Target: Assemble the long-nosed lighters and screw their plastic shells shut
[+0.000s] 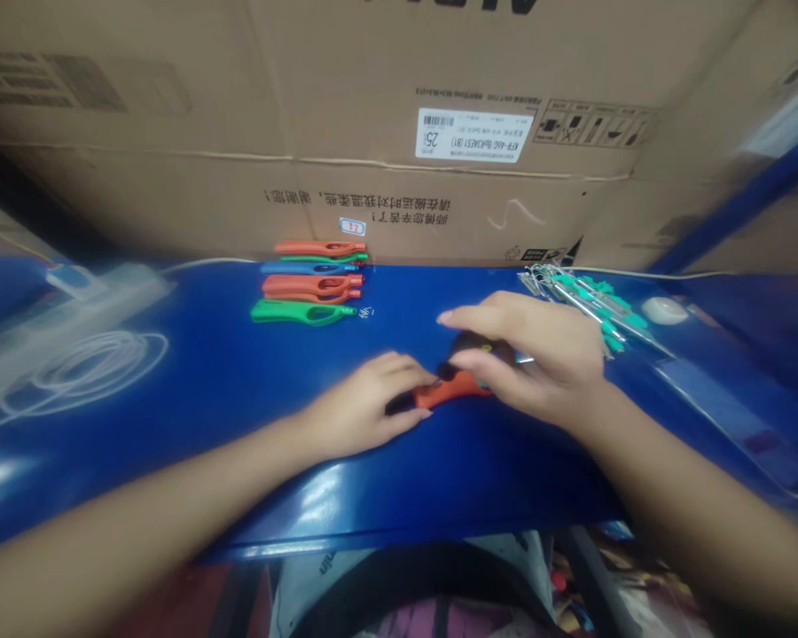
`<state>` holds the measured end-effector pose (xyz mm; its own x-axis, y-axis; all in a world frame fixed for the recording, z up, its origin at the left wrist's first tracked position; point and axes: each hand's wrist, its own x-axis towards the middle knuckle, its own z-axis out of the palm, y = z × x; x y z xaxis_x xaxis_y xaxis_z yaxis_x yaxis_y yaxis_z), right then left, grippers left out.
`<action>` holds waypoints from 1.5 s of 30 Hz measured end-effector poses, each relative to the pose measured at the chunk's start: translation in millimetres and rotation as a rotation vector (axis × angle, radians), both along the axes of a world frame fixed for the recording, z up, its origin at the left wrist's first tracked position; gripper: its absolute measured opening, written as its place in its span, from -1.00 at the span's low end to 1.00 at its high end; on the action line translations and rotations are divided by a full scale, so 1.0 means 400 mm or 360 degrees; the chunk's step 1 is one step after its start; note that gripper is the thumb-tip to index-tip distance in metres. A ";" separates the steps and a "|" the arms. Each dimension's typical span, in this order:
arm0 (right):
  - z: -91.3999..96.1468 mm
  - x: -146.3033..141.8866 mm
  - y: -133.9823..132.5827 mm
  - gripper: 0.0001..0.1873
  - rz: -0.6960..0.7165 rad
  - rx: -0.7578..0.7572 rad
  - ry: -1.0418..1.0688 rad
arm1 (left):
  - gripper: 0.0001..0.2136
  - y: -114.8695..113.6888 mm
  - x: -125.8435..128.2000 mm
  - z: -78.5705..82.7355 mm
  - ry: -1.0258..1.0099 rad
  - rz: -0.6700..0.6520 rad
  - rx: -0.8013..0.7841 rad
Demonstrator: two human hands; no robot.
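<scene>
My left hand (379, 403) is closed around the near-left end of an orange handle-shaped plastic piece (456, 388), like the body of a long-reach lighter, lying low over the blue table. A dark patch shows between its thumb and fingers. Over the same piece, my right hand (538, 350) has its thumb and fingers around a rounded black tool (469, 341) with a small yellow mark. Its exact kind is hidden by the fingers and blur. A bit of shiny metal (524, 359) shows beneath the right palm.
Green (299, 312), orange (309, 287) and blue handle pieces (309, 268) lie in a row at the back left. Metal rods with teal parts (591, 306) are piled right. A white cable (99, 363) coils at left. A cardboard box (346, 115) stands behind the table (239, 496).
</scene>
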<state>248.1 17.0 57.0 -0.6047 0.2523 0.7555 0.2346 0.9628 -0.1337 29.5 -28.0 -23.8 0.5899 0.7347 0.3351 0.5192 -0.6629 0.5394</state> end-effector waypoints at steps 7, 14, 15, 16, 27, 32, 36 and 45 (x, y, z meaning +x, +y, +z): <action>-0.010 -0.004 0.013 -0.74 0.0152 -0.0540 0.0074 | -0.72 0.001 -0.001 -0.003 0.0006 0.0007 0.0023; -0.013 0.004 0.009 -0.58 0.0184 -0.0628 -0.0037 | -0.72 -0.001 0.001 0.000 0.0009 0.0019 0.0003; -0.012 0.003 0.008 -0.55 0.0243 -0.0743 -0.0054 | -0.72 -0.002 0.001 0.000 0.0007 0.0019 0.0004; -0.013 0.003 0.008 -0.55 0.0265 -0.0775 -0.0048 | -0.72 -0.002 0.001 -0.001 0.0005 0.0018 0.0009; -0.026 -0.001 0.028 -0.57 0.0115 -0.0483 -0.0060 | -0.73 0.000 0.002 -0.002 -0.0025 0.0007 -0.0015; -0.023 -0.006 0.027 -0.73 0.0057 -0.0180 0.0144 | -0.72 0.000 0.000 -0.006 -0.0007 0.0025 0.0005; -0.018 -0.005 0.012 -0.59 0.0218 -0.0494 -0.0028 | -0.72 0.000 0.000 -0.006 -0.0010 0.0024 0.0004; -0.007 -0.010 -0.008 -0.68 -0.0011 -0.0091 0.0031 | -0.74 0.001 0.004 -0.002 -0.0028 0.0058 -0.0024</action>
<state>244.2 13.7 54.0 -0.5881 0.2993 0.7514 0.2378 0.9519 -0.1932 30.9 -27.7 -24.8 0.5567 0.7607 0.3339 0.5331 -0.6354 0.5586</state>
